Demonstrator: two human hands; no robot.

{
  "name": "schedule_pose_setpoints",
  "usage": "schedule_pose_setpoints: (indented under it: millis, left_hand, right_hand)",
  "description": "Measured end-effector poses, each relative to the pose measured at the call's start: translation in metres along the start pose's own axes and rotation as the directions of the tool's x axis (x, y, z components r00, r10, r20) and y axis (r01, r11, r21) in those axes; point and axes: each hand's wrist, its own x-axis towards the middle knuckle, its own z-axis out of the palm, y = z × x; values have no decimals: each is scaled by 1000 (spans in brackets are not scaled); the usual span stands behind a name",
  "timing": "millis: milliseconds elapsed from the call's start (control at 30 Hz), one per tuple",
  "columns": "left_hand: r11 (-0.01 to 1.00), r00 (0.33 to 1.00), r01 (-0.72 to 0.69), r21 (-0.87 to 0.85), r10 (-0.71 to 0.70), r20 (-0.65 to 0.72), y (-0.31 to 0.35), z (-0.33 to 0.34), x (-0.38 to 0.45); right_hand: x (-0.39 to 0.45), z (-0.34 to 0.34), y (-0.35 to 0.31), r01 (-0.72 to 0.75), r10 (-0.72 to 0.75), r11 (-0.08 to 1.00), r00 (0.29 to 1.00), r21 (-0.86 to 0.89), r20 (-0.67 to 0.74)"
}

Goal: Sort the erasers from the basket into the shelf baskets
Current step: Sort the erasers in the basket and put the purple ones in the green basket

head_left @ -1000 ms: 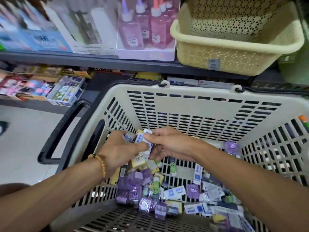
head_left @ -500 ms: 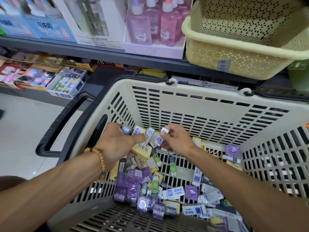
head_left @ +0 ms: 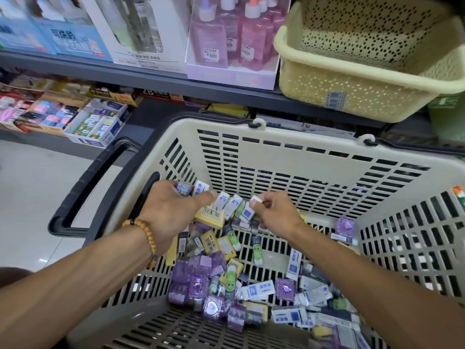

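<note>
A beige slotted shopping basket [head_left: 276,147] fills the lower view, its floor strewn with several erasers [head_left: 256,290] in white-blue, purple, yellow and green wrappers. Inside the basket, my left hand [head_left: 171,215] grips a bunch of erasers, white-blue ones fanned above a yellow one with a barcode. Just to its right, my right hand [head_left: 274,212] pinches one white-blue eraser [head_left: 247,210] between thumb and fingers. A cream perforated shelf basket [head_left: 352,79] stands on the upper shelf at the right.
The grey shelf edge [head_left: 125,76] carries boxed glue and pink bottles [head_left: 234,36]. Below it lie open cartons of erasers [head_left: 98,122]. The shopping basket's black handle [head_left: 83,190] sticks out left over a pale tiled floor.
My two hands met at the bunch of erasers, then drew apart. The right hand now sits farther right, pinching a single eraser. The view has tilted up slightly.
</note>
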Motion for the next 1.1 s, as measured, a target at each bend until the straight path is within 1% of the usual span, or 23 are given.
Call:
schedule_pose_setpoints:
  millis: [33,100,133,200,300,367,400,433,500,533,567,633,667,733,767,833,900,967,1033,1100]
  left_hand:
    - [1000,1000,-3,-7,3,-2,0,0,0]
    - [1000,1000,-6,-16,6,-11,0,1,0]
    - [1000,1000,-2,-19,2,-15,0,1,1]
    - [999,1000,3,-34,-3,-22,0,2,1]
    - [999,1000,3,-46,-4,-8,1,3,-2]
    - [998,1000,8,-66,-10,-22,2,4,-1]
    - [997,999,12,-75,-14,-30,2,5,0]
    - [997,999,13,-79,-16,-36,3,5,1]
    - [996,999,4,-89,-7,-42,5,8,1]
    - [995,999,0,-99,-4,-37,5,9,2]
    - [994,999,2,-111,-6,-31,6,11,1]
    - [991,999,12,-130,-17,-39,7,14,0]
    - [989,998,19,-147,-26,-48,7,15,0]
    - [978,997,44,-202,-55,-50,8,16,1]
    - [973,997,57,-224,-68,-45,9,17,2]
    - [960,995,83,-269,-95,-32,9,16,3]
    - [935,992,111,-337,-126,-24,9,17,5]
    - [911,988,133,-390,-155,-27,10,18,6]
    - [890,982,156,-428,-185,-27,10,18,8]
    - [859,978,181,-479,-211,-9,11,16,10]
  right_hand:
    - [2,3,1,-42,42,999,999,14,4]
    - [6,12,0,-126,124,983,992,131,21]
    - [9,16,-1,-152,151,969,988,195,22]
    - [13,18,-1,-172,174,951,985,256,15]
    - [8,10,-6,-158,164,957,987,241,-2]
    - [-4,3,-15,-90,88,969,996,230,21]
    - [-10,0,-21,-63,44,971,996,233,83]
    - [-17,-1,-29,-50,7,970,983,237,182]
    - [-27,1,-44,-58,-43,969,919,242,393]
    - [-30,4,-50,-67,-59,966,882,249,467]
    - [-32,5,-53,-79,-72,961,856,267,512]
    - [-32,1,-55,-135,-77,934,829,331,554]
    - [-31,-5,-52,-167,-69,916,831,364,553]
    - [-25,-22,-41,-200,-16,897,878,395,479]
    - [-22,-30,-33,-201,33,906,912,374,409]
    - [-15,-41,-15,-210,143,944,956,253,258]
    - [-9,-42,-3,-254,227,956,957,145,180]
    - [-3,-34,2,-294,273,950,946,106,175]
    - [2,-25,2,-319,294,939,939,131,180]
    - [6,-18,-1,-340,311,919,936,197,163]
